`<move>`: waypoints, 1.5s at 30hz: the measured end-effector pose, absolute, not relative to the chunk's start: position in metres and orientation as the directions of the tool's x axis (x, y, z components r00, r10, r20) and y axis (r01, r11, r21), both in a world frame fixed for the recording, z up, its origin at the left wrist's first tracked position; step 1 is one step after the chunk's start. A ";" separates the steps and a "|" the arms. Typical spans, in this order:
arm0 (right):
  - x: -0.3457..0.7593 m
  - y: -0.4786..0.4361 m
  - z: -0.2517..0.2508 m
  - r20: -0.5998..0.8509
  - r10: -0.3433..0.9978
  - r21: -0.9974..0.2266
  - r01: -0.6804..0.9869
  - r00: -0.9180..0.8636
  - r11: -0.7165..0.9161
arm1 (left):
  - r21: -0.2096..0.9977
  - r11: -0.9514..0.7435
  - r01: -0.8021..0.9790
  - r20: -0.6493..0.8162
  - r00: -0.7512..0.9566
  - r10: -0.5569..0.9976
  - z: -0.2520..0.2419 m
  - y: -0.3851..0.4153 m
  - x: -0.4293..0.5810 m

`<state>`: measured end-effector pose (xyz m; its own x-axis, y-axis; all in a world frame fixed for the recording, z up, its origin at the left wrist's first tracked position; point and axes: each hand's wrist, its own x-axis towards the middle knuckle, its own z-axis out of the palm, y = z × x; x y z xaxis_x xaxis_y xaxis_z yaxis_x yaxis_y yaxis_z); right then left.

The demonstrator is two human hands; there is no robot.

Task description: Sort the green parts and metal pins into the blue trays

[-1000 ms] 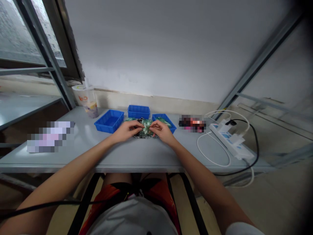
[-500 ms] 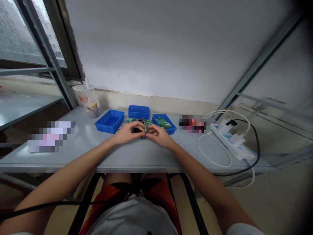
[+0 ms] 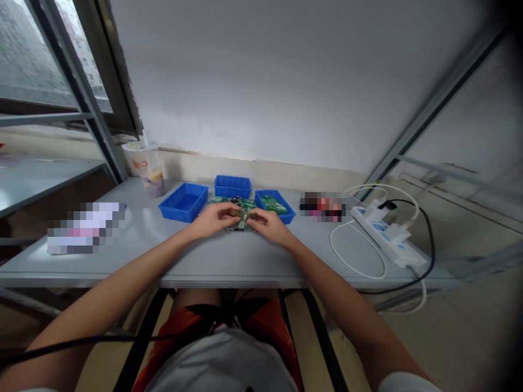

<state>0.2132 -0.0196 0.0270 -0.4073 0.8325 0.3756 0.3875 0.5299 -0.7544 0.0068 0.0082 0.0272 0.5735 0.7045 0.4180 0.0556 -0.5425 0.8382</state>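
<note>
My left hand (image 3: 214, 219) and my right hand (image 3: 270, 223) meet over a small pile of green circuit boards (image 3: 245, 209) on the grey table (image 3: 229, 261). Both hands pinch one small green board (image 3: 246, 217) between their fingertips. Behind the pile stand three blue trays: a left tray (image 3: 183, 201), a middle tray (image 3: 232, 186) and a right tray (image 3: 274, 204) that holds more green boards.
A plastic drink cup (image 3: 145, 167) stands at the back left by the window frame. A white power strip (image 3: 386, 234) with white and black cables lies at the right. Blurred-out items lie at the left (image 3: 84, 227) and beside the right tray (image 3: 322, 207).
My hands have drawn closer together over the pile, and the small green board is now pinched between both of them.
</note>
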 end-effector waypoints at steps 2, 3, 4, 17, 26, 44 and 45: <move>0.214 -0.018 0.026 0.373 0.838 -0.743 0.414 -0.397 0.527 | 0.845 -0.530 0.074 0.398 0.575 0.715 0.030 0.006 0.008; 0.214 -0.017 0.025 0.369 0.844 -0.745 0.419 -0.390 0.520 | 0.845 -0.529 0.084 0.396 0.567 0.722 0.031 0.005 0.008; 0.214 -0.016 0.024 0.368 0.848 -0.750 0.417 -0.382 0.513 | 0.842 -0.532 0.092 0.400 0.555 0.730 0.032 0.004 0.008; 0.215 -0.014 0.025 0.410 0.843 -0.716 0.448 -0.349 0.535 | 0.760 -0.644 0.088 0.522 0.507 0.686 0.031 0.007 0.006; 0.216 -0.014 0.025 0.443 0.825 -0.661 0.494 -0.351 0.565 | 0.667 -0.733 0.129 0.599 0.493 0.632 0.031 0.010 0.006; 0.220 -0.013 0.027 0.536 0.752 -0.506 0.567 -0.384 0.650 | 0.755 -0.639 0.150 0.517 0.464 0.720 0.033 0.006 0.006; 0.220 -0.013 0.027 0.559 0.736 -0.487 0.567 -0.383 0.664 | 0.756 -0.637 0.152 0.514 0.463 0.721 0.034 0.006 0.006</move>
